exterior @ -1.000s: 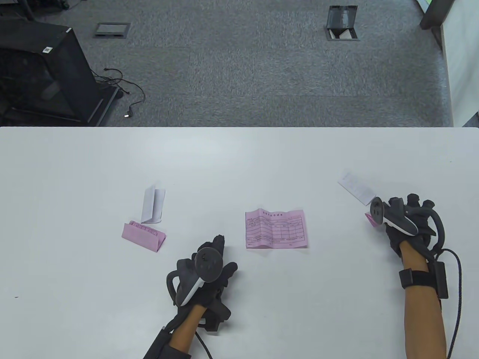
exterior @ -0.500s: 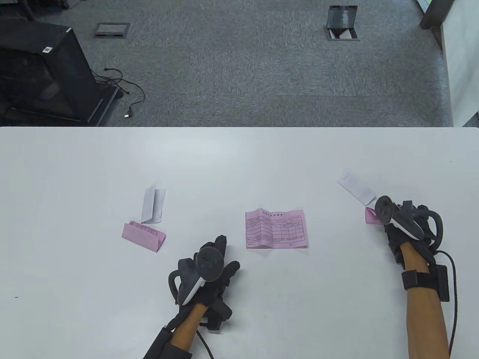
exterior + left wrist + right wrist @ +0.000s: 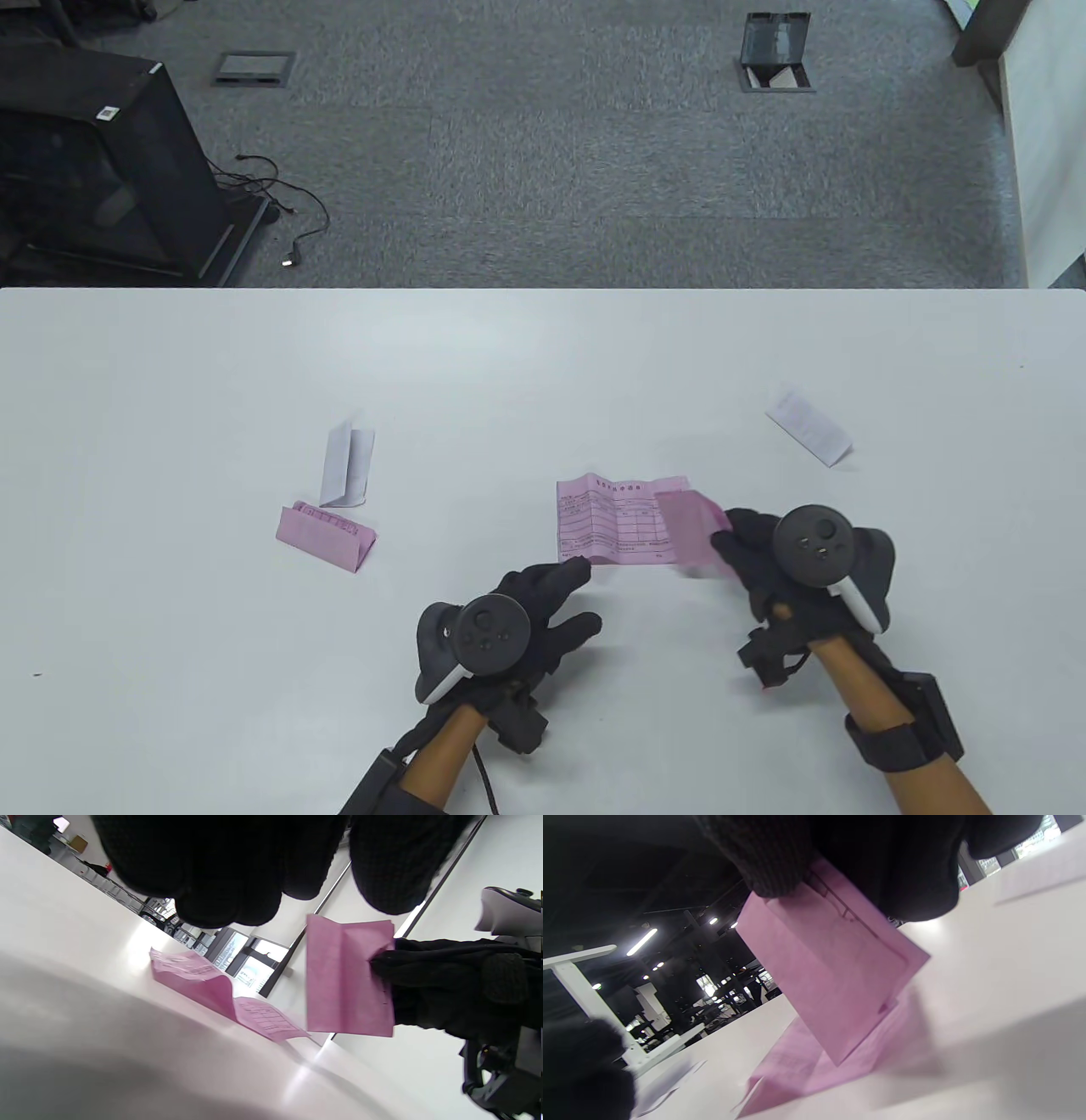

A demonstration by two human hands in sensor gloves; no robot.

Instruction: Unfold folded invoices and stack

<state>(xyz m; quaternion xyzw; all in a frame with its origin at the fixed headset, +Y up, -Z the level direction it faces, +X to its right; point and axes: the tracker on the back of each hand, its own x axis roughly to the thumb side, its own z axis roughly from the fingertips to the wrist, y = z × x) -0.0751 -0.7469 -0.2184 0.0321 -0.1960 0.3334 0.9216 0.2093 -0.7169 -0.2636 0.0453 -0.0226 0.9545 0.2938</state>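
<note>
An unfolded pink invoice (image 3: 612, 519) lies flat at the table's middle; it also shows in the left wrist view (image 3: 220, 993). My right hand (image 3: 751, 548) pinches a folded pink invoice (image 3: 691, 531) and holds it above the flat one's right edge; it shows in the left wrist view (image 3: 345, 980) and the right wrist view (image 3: 831, 967). My left hand (image 3: 556, 598) is open and empty, fingers spread, just below the flat invoice's lower left corner. A folded pink invoice (image 3: 327, 535) and a folded white one (image 3: 346, 465) lie at the left. Another folded white one (image 3: 808, 426) lies at the right.
The white table (image 3: 170, 382) runs the full width; its far edge borders grey carpet. A black cabinet (image 3: 93, 161) and cables stand on the floor at the far left.
My right hand has lifted the folded pink invoice from the right and carried it left to the flat invoice. My left hand has moved right toward it and spread its fingers.
</note>
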